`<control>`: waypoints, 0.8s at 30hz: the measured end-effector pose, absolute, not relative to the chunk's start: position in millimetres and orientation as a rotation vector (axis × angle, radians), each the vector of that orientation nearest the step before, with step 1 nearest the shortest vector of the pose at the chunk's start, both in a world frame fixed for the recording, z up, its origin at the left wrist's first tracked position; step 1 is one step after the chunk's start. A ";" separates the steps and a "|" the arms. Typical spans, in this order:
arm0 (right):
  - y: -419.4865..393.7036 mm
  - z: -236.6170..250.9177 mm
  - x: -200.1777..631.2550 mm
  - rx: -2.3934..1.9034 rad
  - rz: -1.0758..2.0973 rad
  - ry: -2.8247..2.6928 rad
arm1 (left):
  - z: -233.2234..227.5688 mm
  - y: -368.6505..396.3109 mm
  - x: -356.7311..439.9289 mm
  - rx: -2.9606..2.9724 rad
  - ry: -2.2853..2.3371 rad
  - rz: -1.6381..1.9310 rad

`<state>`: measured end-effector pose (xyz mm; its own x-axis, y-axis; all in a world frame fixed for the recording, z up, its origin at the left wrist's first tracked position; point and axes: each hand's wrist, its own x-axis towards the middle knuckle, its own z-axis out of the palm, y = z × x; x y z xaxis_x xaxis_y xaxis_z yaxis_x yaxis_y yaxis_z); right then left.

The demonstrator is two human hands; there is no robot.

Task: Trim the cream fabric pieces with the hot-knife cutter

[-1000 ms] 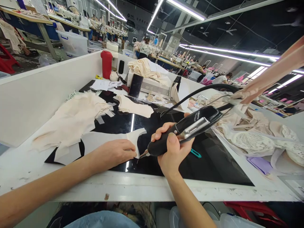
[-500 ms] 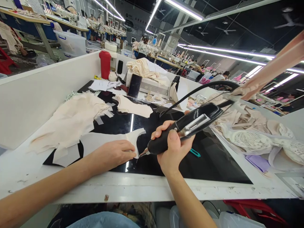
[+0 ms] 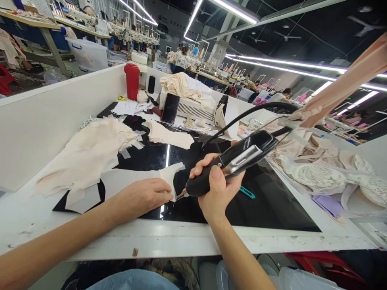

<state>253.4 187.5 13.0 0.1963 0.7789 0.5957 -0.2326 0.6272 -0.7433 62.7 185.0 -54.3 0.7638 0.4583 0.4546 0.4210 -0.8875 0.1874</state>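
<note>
I see the right hand (image 3: 218,189) wrapped tight around the black corded cutting tool (image 3: 231,163), tip at the white fabric piece (image 3: 133,179). The left hand (image 3: 145,195) presses flat, fingers spread, on that piece atop the black glass worktop (image 3: 272,205). Beyond the piece lies a cream fabric pile (image 3: 90,149).

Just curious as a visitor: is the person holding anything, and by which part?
The right hand grips a black corded tool around its handle, near the tip. The left hand holds nothing; it presses flat on a pale fabric piece.

Single head-worn view, looking forward and down, close over black worktop (image 3: 272,205); factory hall beyond.
</note>
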 end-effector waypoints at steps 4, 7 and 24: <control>187.0 12.0 252.8 -0.567 0.761 -1.178 | -53.4 184.7 62.6 2.861 0.729 0.759; 187.0 12.4 251.8 -0.574 0.767 -1.173 | -53.3 184.6 62.7 2.850 0.733 0.768; 188.3 10.6 246.6 -0.553 0.757 -1.188 | -58.6 185.9 61.7 2.799 0.749 0.767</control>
<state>246.6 188.3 10.6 0.1835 0.7698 0.6113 -0.2288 0.6382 -0.7350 61.7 185.9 -58.6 0.7454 0.5010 0.4397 0.4272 -0.8654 0.2618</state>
